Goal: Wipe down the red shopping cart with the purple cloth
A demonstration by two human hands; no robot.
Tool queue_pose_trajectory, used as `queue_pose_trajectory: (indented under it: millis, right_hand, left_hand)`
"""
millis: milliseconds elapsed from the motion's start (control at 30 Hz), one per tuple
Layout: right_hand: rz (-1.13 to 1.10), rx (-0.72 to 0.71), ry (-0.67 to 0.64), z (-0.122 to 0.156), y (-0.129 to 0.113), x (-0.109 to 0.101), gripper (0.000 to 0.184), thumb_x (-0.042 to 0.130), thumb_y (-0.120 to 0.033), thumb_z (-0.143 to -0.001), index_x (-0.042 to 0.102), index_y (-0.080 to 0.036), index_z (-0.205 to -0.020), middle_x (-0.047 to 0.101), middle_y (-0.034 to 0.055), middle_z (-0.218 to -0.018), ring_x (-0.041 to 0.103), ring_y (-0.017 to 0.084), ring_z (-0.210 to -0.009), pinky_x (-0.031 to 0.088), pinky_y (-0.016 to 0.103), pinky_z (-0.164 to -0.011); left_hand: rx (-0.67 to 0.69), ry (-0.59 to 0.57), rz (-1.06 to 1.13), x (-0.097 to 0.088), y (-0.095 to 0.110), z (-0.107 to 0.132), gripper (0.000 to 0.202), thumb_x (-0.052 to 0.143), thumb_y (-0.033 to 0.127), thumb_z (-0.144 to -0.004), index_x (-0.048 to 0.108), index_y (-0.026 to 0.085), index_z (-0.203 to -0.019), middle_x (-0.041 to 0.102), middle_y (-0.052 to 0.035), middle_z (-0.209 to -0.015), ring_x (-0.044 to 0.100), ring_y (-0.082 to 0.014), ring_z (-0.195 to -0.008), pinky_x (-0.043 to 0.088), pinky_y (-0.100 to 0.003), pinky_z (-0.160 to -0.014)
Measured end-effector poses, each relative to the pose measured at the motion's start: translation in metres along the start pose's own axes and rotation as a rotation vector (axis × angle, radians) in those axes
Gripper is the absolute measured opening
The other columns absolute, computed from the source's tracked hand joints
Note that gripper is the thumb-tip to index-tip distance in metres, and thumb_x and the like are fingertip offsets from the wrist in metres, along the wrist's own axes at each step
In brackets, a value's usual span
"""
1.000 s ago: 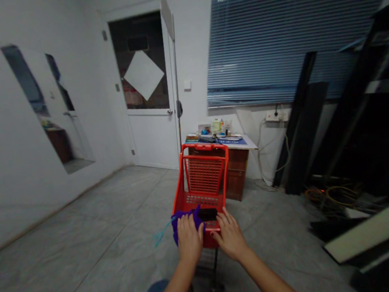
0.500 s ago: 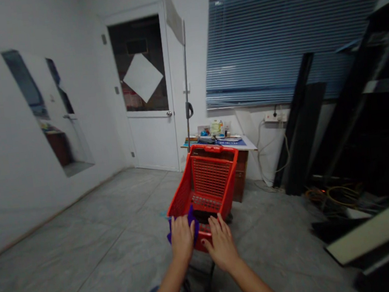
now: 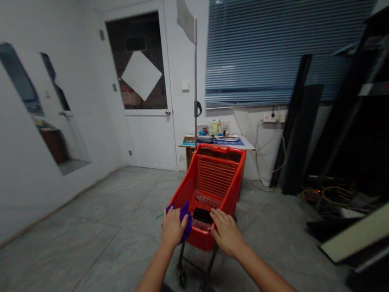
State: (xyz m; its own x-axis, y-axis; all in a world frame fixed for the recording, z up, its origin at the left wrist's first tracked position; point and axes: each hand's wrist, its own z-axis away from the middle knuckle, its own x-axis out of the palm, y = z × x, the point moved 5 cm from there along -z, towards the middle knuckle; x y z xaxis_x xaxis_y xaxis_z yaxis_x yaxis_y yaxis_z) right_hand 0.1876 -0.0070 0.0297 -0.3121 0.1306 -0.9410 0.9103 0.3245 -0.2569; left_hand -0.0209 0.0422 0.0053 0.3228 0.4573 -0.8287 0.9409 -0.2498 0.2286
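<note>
The left hand [image 3: 172, 228] has its grip clamped on a purple fabric bundle [image 3: 185, 221], pressed against the near left rim of a red shopping cart [image 3: 214, 178]. The right hand [image 3: 226, 232] lies on the cart's near end with its fingers spread apart, closed on nothing that shows. The cart stands on the grey floor [image 3: 85, 230], short of the far desk [image 3: 249, 148]. Even pressure from both hands on the near end should keep the cart steady on its small wheels.
</note>
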Motion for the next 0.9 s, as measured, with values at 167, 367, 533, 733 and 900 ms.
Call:
queue_pose_trajectory:
  millis: [167, 367, 533, 733, 900]
  right_hand:
    - [0.042, 0.027, 0.037, -0.011, 0.019, 0.007, 0.063, 0.033, -0.052, -0.096, 0.042, -0.012, -0.144, 0.037, 0.0120, -0.153, 0.022, 0.025, -0.146, 0.022, 0.043, -0.117]
    - [0.051, 0.010, 0.083, -0.002, 0.023, 0.007, 0.056, 0.034, -0.048, -0.097, 0.047, -0.016, -0.140, 0.044, 0.0115, -0.148, 0.027, 0.025, -0.144, 0.026, 0.045, -0.113]
    - [0.017, 0.051, 0.045, 0.000, 0.010, 0.006, 0.057, 0.034, -0.047, -0.096, 0.043, -0.016, -0.143, 0.041, 0.0105, -0.151, 0.025, 0.026, -0.145, 0.027, 0.044, -0.113]
    - [-0.007, 0.062, 0.018, 0.012, -0.005, 0.014, 0.069, 0.036, -0.056, -0.094, 0.037, -0.012, -0.147, 0.035, 0.0114, -0.154, 0.020, 0.028, -0.146, 0.024, 0.045, -0.115]
    - [0.014, -0.013, -0.004, 0.014, 0.004, -0.004, 0.055, 0.038, -0.051, -0.095, 0.047, -0.023, -0.141, 0.047, 0.0059, -0.147, 0.034, 0.024, -0.139, 0.025, 0.042, -0.113]
  left_hand:
    - [0.110, 0.067, 0.043, 0.009, 0.060, 0.020, 0.037, 0.039, 0.040, -0.096, 0.060, 0.015, -0.113, 0.068, -0.0110, -0.104, 0.061, -0.0241, -0.105, 0.029, -0.051, -0.113]
    - [0.115, 0.016, 0.010, 0.004, 0.041, 0.007, 0.036, 0.035, 0.040, -0.097, 0.060, 0.018, -0.110, 0.068, -0.0091, -0.104, 0.060, -0.0235, -0.107, 0.025, -0.053, -0.114]
    - [0.051, -0.034, -0.047, -0.002, -0.003, -0.016, 0.036, 0.036, 0.037, -0.096, 0.060, 0.016, -0.113, 0.067, -0.0119, -0.116, 0.054, -0.0273, -0.120, 0.025, -0.055, -0.113]
    - [0.128, -0.051, -0.018, -0.003, 0.036, 0.004, 0.034, 0.037, 0.038, -0.096, 0.063, 0.016, -0.101, 0.069, -0.0086, -0.093, 0.063, -0.0236, -0.094, 0.024, -0.052, -0.113]
    - [0.249, -0.176, 0.151, -0.009, 0.032, 0.010, 0.033, 0.038, 0.042, -0.096, 0.061, 0.022, -0.108, 0.070, -0.0039, -0.101, 0.063, -0.0201, -0.098, 0.016, -0.052, -0.117]
